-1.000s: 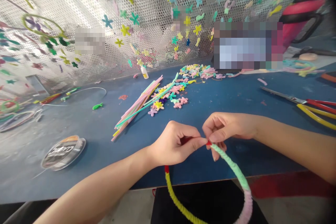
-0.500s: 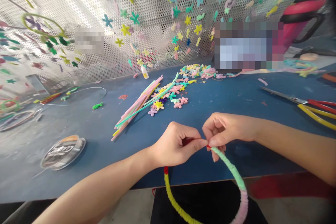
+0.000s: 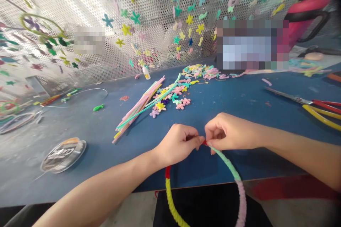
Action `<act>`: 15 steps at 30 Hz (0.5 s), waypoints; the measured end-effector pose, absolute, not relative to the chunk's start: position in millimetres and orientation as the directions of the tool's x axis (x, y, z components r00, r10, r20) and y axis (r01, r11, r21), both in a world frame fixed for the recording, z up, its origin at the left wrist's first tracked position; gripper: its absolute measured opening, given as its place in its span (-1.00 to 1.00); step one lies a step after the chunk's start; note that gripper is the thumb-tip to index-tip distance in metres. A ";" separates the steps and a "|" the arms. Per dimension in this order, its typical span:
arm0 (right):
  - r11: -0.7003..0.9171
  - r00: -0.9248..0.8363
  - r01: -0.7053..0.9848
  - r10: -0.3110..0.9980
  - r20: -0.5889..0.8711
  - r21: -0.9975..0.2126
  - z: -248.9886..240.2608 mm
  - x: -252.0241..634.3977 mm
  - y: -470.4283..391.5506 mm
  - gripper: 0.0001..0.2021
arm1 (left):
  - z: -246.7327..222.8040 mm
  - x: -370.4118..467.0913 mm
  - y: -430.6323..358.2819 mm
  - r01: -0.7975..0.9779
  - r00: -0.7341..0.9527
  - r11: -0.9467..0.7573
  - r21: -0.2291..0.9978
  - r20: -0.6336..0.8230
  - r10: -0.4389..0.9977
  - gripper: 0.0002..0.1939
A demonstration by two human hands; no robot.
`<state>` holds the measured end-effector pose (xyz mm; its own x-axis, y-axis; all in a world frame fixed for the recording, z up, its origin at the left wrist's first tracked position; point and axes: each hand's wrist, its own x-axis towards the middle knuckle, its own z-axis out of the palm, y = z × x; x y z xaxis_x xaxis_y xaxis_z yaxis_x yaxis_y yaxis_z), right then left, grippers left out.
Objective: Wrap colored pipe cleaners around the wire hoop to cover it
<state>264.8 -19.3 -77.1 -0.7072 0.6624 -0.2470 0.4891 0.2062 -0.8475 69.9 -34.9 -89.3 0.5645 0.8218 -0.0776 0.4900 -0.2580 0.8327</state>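
Note:
A hoop wrapped in fuzzy pipe cleaner [image 3: 242, 198] hangs over the table's front edge, with mint, pink, yellow and red stretches. My left hand [image 3: 178, 145] is closed on the red stretch at its top, thumb and forefinger pinched together. Close beside it, my right hand [image 3: 226, 131] pinches the hoop where red meets mint. A short bit of red shows between the two sets of fingertips. Most of the red stretch is hidden behind my left hand, and the hoop's bottom lies outside the view.
Loose pipe cleaners [image 3: 141, 106] lie beyond my hands, beside several small fuzzy flowers [image 3: 183, 101]. Scissors [image 3: 301, 101] rest at the right, a spool of clear line [image 3: 64, 154] at the left. A glue bottle [image 3: 146, 73] stands before a perforated metal panel [image 3: 157, 14] hung with flowers.
My fingertips have drawn slightly apart, baring a bit of red between them. The right-hand fingertips shifted a little left, and the hoop's right side swung left with them.

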 end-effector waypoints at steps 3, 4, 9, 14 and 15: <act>0.257 -0.686 0.513 0.697 -0.211 -0.819 -77.1 264.9 -21.9 -0.93 | -89.4 70.1 -34.1 0.504 0.555 -0.242 0.829 -0.096 0.826 -0.69; 0.250 -0.690 0.505 0.692 -0.213 -0.826 -76.7 265.6 -20.7 -0.91 | -89.1 70.0 -34.0 0.499 0.558 -0.239 0.833 -0.097 0.824 -0.68; 0.040 -0.784 0.392 0.537 -0.311 -0.919 -76.2 271.7 -2.8 -0.76 | -86.9 68.4 -34.1 0.449 0.571 -0.240 0.861 -0.070 0.818 -0.66; -0.056 -0.841 0.359 0.414 -0.348 -0.932 -79.6 272.1 4.8 -0.66 | -82.8 67.1 -36.6 0.374 0.574 -0.183 0.909 -0.072 0.816 -0.64; -0.056 -0.851 0.345 0.402 -0.338 -0.937 -79.5 271.4 3.9 -0.68 | -81.7 66.8 -37.0 0.359 0.567 -0.152 0.921 -0.086 0.819 -0.64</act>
